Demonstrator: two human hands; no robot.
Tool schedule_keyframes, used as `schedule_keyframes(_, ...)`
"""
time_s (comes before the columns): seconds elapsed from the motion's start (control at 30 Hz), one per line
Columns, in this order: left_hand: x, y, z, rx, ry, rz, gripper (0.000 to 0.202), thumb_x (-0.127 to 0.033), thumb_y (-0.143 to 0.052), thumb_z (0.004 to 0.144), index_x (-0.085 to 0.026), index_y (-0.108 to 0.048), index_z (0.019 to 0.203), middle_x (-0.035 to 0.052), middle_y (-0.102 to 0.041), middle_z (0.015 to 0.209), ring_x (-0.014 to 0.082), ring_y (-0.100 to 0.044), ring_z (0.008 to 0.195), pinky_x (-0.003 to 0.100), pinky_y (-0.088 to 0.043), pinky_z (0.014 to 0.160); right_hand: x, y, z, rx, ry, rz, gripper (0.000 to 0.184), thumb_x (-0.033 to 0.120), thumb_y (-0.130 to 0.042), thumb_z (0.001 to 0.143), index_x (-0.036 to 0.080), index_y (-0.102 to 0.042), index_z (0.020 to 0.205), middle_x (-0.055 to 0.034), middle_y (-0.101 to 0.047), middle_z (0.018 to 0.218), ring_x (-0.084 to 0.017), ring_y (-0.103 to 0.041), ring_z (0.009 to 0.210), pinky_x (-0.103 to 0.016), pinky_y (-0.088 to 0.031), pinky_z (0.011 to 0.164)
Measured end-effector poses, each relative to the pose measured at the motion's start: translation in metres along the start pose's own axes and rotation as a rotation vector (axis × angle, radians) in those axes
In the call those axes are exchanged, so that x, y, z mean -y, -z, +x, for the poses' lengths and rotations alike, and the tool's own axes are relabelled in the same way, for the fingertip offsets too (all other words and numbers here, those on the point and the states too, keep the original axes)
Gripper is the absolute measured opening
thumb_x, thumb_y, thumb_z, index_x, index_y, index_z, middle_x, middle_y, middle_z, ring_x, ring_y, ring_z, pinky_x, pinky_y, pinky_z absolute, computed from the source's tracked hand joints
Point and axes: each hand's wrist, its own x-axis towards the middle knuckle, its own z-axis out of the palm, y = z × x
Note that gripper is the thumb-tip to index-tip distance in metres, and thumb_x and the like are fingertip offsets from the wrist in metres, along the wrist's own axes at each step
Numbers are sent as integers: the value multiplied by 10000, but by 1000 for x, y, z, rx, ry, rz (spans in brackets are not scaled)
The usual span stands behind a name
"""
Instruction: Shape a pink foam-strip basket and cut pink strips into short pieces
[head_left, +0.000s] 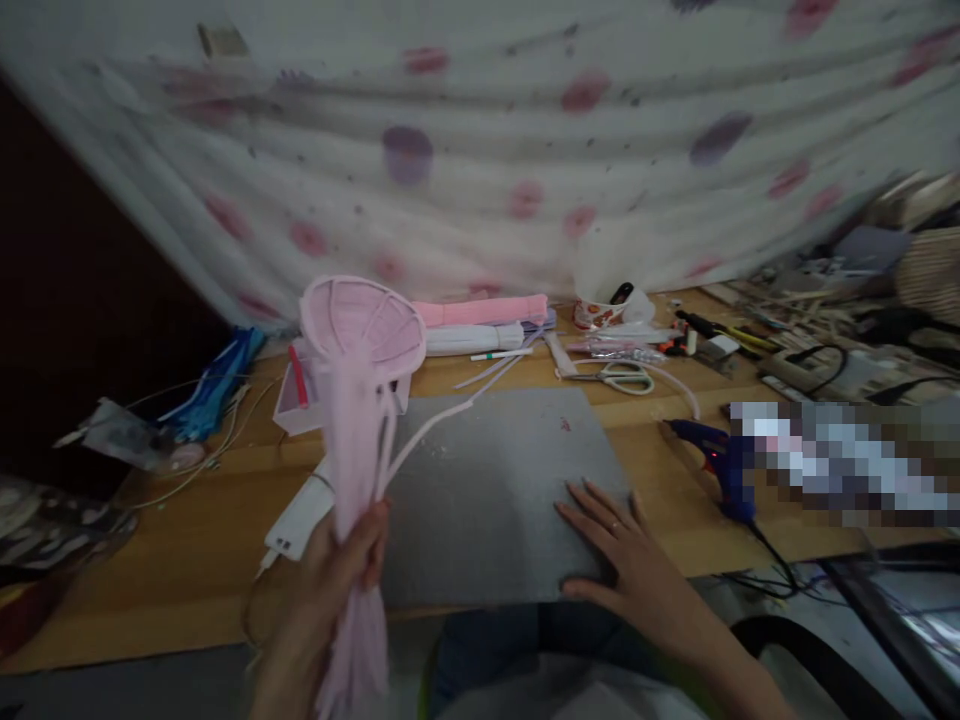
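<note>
My left hand (341,570) is closed around a bunch of pink strips that rise to a woven pink disc (364,318), held upright above the table's front edge. Loose ends of the pink strips (360,650) hang below my fist, and one strand trails right across the table. My right hand (622,550) lies flat with fingers spread on the near right corner of a grey mat (487,470), holding nothing.
A blue glue gun (716,460) lies right of the mat. Scissors (619,378), a pen, pink and white rolls (484,312) and a cup (596,312) sit behind it. A white adapter (296,520), a pink tray and cables lie at left. Clutter fills the far right.
</note>
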Motion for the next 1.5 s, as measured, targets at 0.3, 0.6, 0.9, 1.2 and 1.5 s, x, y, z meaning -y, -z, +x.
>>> schedule_keyframes(0.3,-47,-82,45,370,-193,-220,734,-911,-431,634,-218,-542,852,-112,-342,501,87,-281,333,265,-291,365,-17,-9,-1,-45,267,-4,813,718,-678,754,340,-493,1450,-154,-430,1528,-460,-356,1414,-847,-77,1051)
schedule_keyframes(0.6,-114,-132,108,330,-609,274,515,-491,-739,727,-188,-593,1117,106,-701,1048,316,-645,1019,387,-475,855,-25,5,15,-293,107,264,345,378,-496,988,215,-673,1235,-154,-672,1283,-331,-577,1273,-597,-469,1050)
schedule_keyframes(0.9,-94,-153,145,617,-739,649,456,-400,-779,753,-171,-666,1131,146,-728,1165,311,-648,1068,401,-453,923,-11,24,117,-392,69,-95,530,192,-509,967,114,-426,1485,-234,-325,1577,-397,-273,1473,-721,-234,1128)
schedule_keyframes(1.2,-91,-123,148,724,-738,563,316,-362,-646,865,-193,-731,1117,36,-785,1072,220,-693,934,300,-493,821,-26,6,141,-227,99,-181,535,120,-429,1006,278,-378,1515,-151,-509,1483,-317,-485,1346,-759,-202,1102)
schedule_keyframes(1.5,-86,-107,137,353,-797,494,181,-310,-598,956,-165,-698,914,29,-741,890,173,-694,824,385,-543,827,-16,21,143,-161,6,-157,553,276,-559,975,207,-399,1500,-176,-565,1407,-335,-515,1299,-737,-156,1125)
